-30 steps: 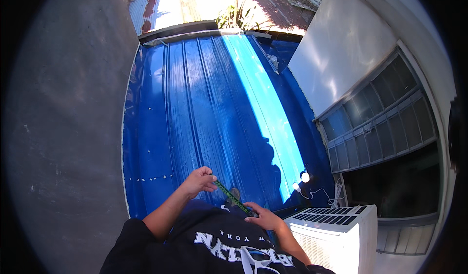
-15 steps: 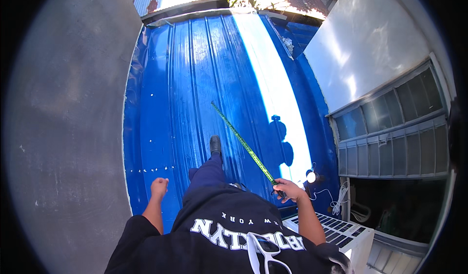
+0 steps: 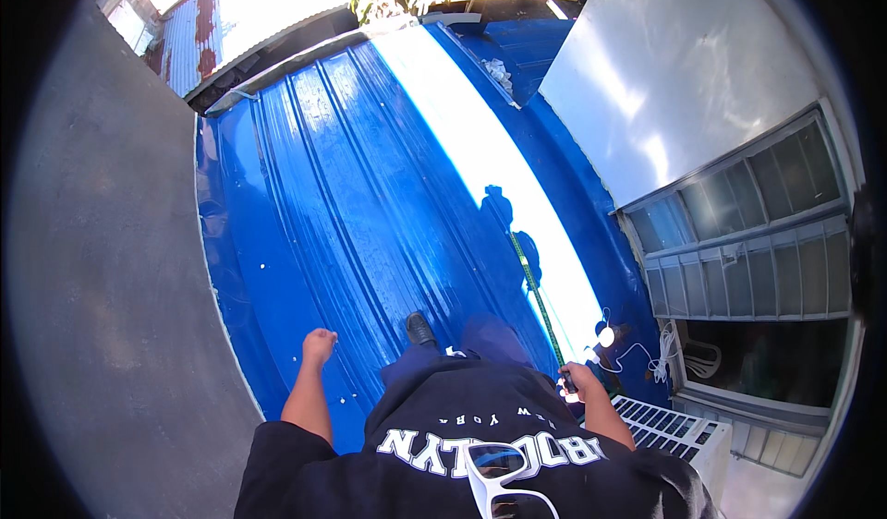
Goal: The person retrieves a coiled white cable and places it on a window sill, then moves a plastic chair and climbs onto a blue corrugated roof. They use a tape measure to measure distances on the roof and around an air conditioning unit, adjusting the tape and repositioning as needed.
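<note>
My right hand (image 3: 582,380) is wrapped round the case of a tape measure (image 3: 569,383) at the lower right. Its yellow-green blade (image 3: 533,285) is drawn out and runs forward over the blue roof, its far end near the edge of a bright sunlit strip. Whether the blade touches the metal I cannot tell. My left hand (image 3: 320,345) hangs over the roof at the lower left, with its fingers curled closed; anything inside it is hidden. One dark shoe (image 3: 419,328) shows on the ribbed sheets.
The blue ribbed metal roof (image 3: 342,187) lies between a grey wall (image 3: 102,242) and a pale wall with louvred windows (image 3: 748,279). By my right hand are a lit bulb (image 3: 606,336), a coiled white cable (image 3: 662,364) and a white outdoor unit (image 3: 679,431). Rusty roofing lies beyond.
My view has turned to the right and I have stepped forward. The tape blade has swung from slanting left across the roof to lying nearer the sunlit strip. Both hands keep their grip.
</note>
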### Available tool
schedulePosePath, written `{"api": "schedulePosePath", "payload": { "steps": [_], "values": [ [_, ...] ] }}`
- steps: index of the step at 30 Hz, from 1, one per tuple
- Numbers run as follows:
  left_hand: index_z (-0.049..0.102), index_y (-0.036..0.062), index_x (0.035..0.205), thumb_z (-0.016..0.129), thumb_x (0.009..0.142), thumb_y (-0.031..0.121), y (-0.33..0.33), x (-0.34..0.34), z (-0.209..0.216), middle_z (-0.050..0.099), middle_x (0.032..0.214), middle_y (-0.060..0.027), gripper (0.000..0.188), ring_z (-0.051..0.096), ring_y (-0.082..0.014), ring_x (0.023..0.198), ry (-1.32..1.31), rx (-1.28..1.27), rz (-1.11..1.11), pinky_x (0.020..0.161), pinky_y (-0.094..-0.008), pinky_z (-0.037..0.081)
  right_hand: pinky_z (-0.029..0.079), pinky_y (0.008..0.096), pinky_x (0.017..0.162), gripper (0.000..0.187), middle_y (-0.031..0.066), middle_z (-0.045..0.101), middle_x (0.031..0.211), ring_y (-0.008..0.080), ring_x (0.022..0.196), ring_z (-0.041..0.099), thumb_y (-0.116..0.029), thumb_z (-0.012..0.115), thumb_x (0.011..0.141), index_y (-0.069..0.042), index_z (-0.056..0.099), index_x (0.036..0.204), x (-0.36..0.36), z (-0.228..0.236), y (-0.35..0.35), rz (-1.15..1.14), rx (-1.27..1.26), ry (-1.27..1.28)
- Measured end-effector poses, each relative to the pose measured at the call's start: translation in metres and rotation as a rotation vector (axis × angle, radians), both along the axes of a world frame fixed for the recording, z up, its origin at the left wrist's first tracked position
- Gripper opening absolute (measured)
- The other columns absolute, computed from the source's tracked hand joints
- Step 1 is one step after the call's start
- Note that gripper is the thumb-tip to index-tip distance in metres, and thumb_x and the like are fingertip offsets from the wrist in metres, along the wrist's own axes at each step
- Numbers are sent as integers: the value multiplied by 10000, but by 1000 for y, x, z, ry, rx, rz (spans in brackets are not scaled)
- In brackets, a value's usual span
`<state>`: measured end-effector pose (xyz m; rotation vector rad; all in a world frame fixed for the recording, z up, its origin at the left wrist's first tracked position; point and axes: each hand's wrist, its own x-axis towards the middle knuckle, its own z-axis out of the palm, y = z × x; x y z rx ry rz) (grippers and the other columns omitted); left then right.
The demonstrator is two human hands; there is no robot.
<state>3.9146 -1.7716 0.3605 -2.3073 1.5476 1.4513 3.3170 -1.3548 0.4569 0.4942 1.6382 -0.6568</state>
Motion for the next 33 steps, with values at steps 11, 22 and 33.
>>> {"api": "schedulePosePath", "payload": {
  "steps": [11,22,33],
  "values": [
    [748,38,1072,756,978,241,-268,-229,85,726,889,-28,223,650,-113,783,297,-361,-238,719,-305,540,512,428,517,142,108,607,691,252,558,605,-173,630,911,-39,652,867,-75,-70,-141,17,-57,154],
    [735,116,1020,748,957,316,-142,-113,38,718,893,-19,210,669,-204,768,-150,455,341,669,-402,525,479,405,473,249,123,612,718,219,526,552,-253,568,1005,-11,602,955,-271,-113,-425,146,-57,174],
    [737,120,1113,736,988,314,-417,-227,-13,735,945,-13,231,663,-165,744,21,311,212,590,-300,492,522,439,499,170,119,585,822,237,660,593,-140,530,981,-88,563,1140,-334,-101,-613,81,-13,310]
  ]
}}
